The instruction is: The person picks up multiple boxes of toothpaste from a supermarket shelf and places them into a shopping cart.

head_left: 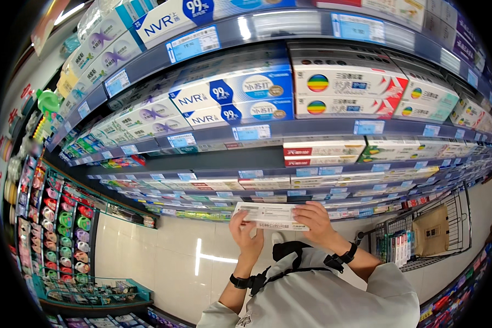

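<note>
Both of my hands hold one white toothpaste carton level in front of my body, a short way out from the lower shelves. Fingers of my left hand wrap its left end. At the right end, my right hand grips the carton with fingers along its upper edge. Small print covers the side facing up. Black straps sit round both wrists. Ahead, the shelf bears blue-and-white toothpaste cartons and white-and-red cartons.
A wire shopping cart stands at right with a cardboard box and several cartons in it. Left, a rack holds colourful bottles. Shelf edges with blue price tags curve across the front. Shiny tiled floor lies below.
</note>
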`<action>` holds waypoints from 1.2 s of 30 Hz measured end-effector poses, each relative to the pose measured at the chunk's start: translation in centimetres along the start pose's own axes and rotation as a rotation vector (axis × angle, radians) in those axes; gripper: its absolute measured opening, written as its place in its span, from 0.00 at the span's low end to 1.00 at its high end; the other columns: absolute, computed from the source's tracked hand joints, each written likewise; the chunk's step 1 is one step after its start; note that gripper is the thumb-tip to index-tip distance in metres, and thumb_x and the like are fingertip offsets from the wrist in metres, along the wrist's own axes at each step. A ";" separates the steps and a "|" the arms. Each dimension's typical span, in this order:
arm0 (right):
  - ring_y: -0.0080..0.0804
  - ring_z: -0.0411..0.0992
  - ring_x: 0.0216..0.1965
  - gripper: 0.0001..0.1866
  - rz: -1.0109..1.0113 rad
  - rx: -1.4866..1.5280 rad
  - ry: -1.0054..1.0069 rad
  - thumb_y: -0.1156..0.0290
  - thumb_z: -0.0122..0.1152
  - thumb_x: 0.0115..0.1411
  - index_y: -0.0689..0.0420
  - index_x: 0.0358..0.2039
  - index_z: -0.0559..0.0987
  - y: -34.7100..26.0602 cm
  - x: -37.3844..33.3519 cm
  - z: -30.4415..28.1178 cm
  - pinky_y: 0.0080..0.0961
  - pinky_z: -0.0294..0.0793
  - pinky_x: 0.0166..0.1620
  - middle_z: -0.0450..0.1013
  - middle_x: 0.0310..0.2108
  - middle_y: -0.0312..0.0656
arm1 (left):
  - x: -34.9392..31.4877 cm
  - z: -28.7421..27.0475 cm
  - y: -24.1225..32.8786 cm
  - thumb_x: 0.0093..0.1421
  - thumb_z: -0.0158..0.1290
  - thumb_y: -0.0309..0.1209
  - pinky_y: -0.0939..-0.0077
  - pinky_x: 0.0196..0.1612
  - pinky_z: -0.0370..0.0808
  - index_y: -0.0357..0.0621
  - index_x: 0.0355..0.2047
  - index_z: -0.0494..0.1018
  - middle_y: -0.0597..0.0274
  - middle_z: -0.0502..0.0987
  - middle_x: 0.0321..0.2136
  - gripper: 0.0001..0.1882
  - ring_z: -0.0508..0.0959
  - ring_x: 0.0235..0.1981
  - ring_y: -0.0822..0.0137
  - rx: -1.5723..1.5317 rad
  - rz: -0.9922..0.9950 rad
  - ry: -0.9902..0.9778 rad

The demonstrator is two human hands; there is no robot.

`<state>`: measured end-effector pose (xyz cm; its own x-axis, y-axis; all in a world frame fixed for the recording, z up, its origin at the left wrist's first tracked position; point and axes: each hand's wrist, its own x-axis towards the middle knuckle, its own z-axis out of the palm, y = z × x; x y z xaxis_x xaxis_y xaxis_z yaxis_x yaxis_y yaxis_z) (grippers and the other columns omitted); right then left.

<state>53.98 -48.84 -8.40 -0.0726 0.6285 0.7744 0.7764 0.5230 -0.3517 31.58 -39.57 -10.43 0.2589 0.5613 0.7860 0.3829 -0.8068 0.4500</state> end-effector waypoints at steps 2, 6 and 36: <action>0.43 0.76 0.48 0.21 0.141 0.146 -0.006 0.81 0.66 0.41 0.59 0.41 0.79 -0.7 -1.2 -1.9 0.41 0.74 0.53 0.78 0.45 0.43 | -1.2 0.7 1.7 0.43 0.68 0.17 0.50 0.65 0.62 0.49 0.49 0.66 0.49 0.63 0.60 0.33 0.66 0.60 0.47 -0.184 -0.118 0.117; 0.36 0.77 0.42 0.24 0.454 0.323 0.049 0.76 0.72 0.49 0.59 0.46 0.73 -3.1 -4.5 -4.8 0.32 0.76 0.48 0.78 0.43 0.44 | -1.5 0.7 7.1 0.44 0.70 0.18 0.59 0.63 0.65 0.42 0.65 0.53 0.46 0.58 0.64 0.50 0.65 0.63 0.52 -0.510 -0.454 0.125; 0.26 0.72 0.47 0.16 1.463 0.922 0.607 0.55 0.48 0.72 0.52 0.51 0.68 3.0 -30.1 -33.7 0.31 0.78 0.41 0.68 0.46 0.38 | -8.1 25.5 30.8 0.73 0.32 0.51 0.72 0.62 0.58 0.40 0.61 0.62 0.57 0.66 0.54 0.29 0.66 0.55 0.67 -0.846 -0.686 -0.951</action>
<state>79.59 -85.63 -15.06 0.6410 0.6571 -0.3966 -0.5657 0.0552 -0.8228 63.93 -64.26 -13.76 0.8528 0.5113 -0.1064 0.1293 -0.0093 0.9916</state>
